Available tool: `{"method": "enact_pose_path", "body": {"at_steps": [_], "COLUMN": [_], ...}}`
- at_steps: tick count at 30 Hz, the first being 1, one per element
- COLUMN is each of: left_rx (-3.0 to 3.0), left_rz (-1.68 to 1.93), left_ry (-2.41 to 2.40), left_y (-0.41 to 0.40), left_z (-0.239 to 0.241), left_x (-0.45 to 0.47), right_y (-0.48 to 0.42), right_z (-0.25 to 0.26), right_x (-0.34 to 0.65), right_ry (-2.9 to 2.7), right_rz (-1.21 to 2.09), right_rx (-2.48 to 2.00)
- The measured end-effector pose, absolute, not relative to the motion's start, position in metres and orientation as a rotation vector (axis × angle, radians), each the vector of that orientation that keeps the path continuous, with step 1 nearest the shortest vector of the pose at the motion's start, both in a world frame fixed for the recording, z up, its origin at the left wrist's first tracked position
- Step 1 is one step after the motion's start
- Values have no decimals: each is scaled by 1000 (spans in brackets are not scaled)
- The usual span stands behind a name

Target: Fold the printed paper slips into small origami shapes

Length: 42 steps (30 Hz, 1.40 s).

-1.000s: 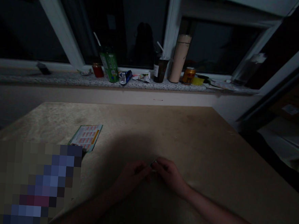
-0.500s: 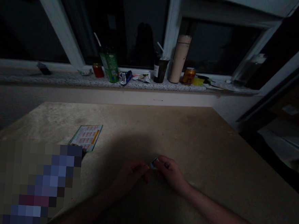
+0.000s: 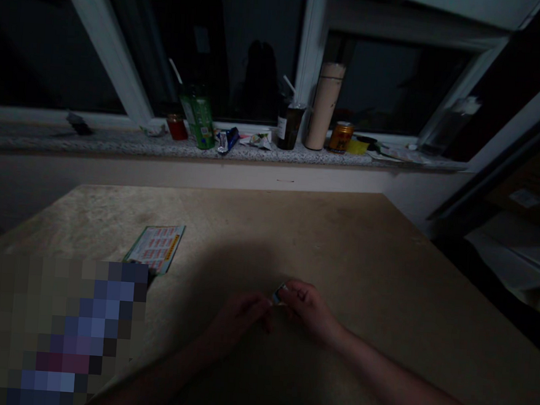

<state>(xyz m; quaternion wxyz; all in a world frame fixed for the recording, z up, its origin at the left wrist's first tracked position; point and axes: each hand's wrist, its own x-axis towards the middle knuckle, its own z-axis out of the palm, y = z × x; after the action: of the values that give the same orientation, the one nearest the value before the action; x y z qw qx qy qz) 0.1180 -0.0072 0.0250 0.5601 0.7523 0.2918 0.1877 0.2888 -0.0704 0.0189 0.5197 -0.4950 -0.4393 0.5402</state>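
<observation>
Over the near middle of the table, my right hand (image 3: 309,307) pinches a small, flat blue-and-white piece (image 3: 278,293) between thumb and fingers. Its exact kind is too small and dark to tell. My left hand (image 3: 244,312) comes in from the other side, fingers pressed together, and its fingertips pinch the lower left corner of that piece. The two hands nearly meet there. A printed card (image 3: 156,247) with rows of red marks lies flat on the table, forward and left of my hands.
The wooden table (image 3: 333,225) reaches a wall below a windowsill (image 3: 250,156). On the sill stand a green bottle (image 3: 199,120), a dark cup with a straw (image 3: 289,127), a tall pinkish flask (image 3: 325,107), and an orange can (image 3: 340,138). Pixelation covers the lower left.
Both hands have shifted only slightly. The small piece is tilted a little differently in my right fingers, and my left fingertips have edged to the right.
</observation>
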Motion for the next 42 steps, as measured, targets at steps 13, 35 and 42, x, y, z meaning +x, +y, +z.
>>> {"method": "enact_pose_path", "body": {"at_steps": [13, 35, 42], "left_rx": [1830, 1730, 1743], "left_rz": [438, 416, 370], "left_ry": [777, 698, 690], "left_y": [-9, -8, -8], "left_z": [31, 25, 27], "left_x": [117, 119, 119], "right_y": [-74, -76, -74], "right_z": [23, 17, 16], "right_x": [288, 290, 289], "right_ry": [-1289, -1202, -1184], "right_rz": [1291, 1231, 1318], "right_rx": [-1212, -1276, -1175]}}
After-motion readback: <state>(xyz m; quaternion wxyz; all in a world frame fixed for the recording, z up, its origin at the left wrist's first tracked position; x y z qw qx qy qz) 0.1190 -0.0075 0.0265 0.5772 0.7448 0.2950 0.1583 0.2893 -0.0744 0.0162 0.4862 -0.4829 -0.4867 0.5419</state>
